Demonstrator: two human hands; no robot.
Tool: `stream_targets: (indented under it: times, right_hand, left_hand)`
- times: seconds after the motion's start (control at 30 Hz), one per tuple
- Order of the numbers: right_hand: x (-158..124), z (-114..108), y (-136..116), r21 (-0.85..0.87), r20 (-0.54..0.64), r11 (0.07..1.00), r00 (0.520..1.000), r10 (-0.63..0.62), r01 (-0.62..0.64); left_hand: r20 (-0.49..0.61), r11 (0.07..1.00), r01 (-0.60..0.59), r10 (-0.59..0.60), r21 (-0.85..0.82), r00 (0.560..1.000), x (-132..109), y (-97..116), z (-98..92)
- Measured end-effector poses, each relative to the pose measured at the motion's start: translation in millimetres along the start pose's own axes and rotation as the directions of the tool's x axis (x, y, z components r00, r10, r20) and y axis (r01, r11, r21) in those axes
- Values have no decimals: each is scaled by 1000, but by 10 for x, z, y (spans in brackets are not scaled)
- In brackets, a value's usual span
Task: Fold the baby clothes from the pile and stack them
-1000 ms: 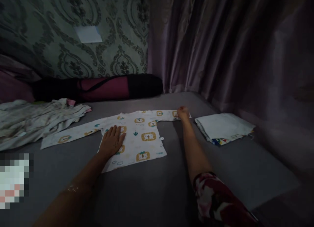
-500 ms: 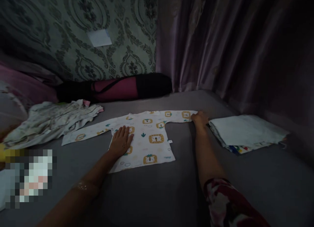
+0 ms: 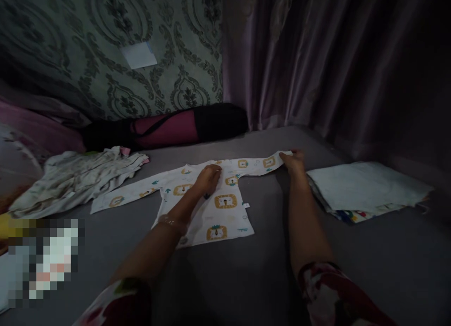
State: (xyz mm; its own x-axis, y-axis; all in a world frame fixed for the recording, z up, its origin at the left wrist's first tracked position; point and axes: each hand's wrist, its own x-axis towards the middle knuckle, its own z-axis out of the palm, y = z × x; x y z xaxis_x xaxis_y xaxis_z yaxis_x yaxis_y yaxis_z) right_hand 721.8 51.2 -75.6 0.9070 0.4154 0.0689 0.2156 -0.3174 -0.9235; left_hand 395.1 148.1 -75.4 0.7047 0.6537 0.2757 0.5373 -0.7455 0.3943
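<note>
A small white long-sleeved shirt [image 3: 197, 213] with yellow lion faces and green leaves lies spread flat on the grey bed sheet. My right hand [image 3: 295, 162] pinches the cuff of its right-hand sleeve, and that sleeve end is lifted a little. Over the upper middle of the shirt, just below the neckline, is my left hand [image 3: 209, 178]. Its fingers are curled together, and whether cloth is between them is hidden. The other sleeve stretches out to the left on the sheet.
Crumpled pale clothes [image 3: 84, 180] lie at the left, above a yellow cloth [image 3: 17, 227] and a blurred-out patch. A folded pale cloth stack [image 3: 369, 187] is right of my right arm. A black-and-pink long bag [image 3: 165, 127] rests along the wall, beside a purple curtain [image 3: 268, 58].
My left hand has moved right and up from the shirt's left side, its flat fingers now curled. My right hand has raised the sleeve's cuff slightly and shifted a bit to the right.
</note>
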Motion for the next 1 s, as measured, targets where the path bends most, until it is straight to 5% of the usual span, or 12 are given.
stream_targets:
  times: [0.17, 0.33, 0.5, 0.67, 1.0]
  right_hand:
    - [-57, -83, -210, 283, 26, 959, 1000, 4, -12]
    - [-91, -131, -358, 607, 73, 794, 997, -20, -29]
    - [-113, -59, -410, 669, 65, 735, 994, 86, -108]
    - [-183, -26, -553, 733, 88, 663, 988, 128, -151]
    - [-444, 114, -848, 754, 166, 649, 985, -35, -104]
  left_hand:
    - [-5, 992, -48, 48, -113, 999, 289, 143, 366]
    - [68, 998, -26, 29, -49, 997, 315, 112, 517]
    - [256, 997, -29, 11, 67, 967, 358, 131, 483]
    - [329, 992, -33, -9, 121, 944, 427, 174, 423]
    - [552, 960, -24, -140, 279, 822, 881, 334, 258]
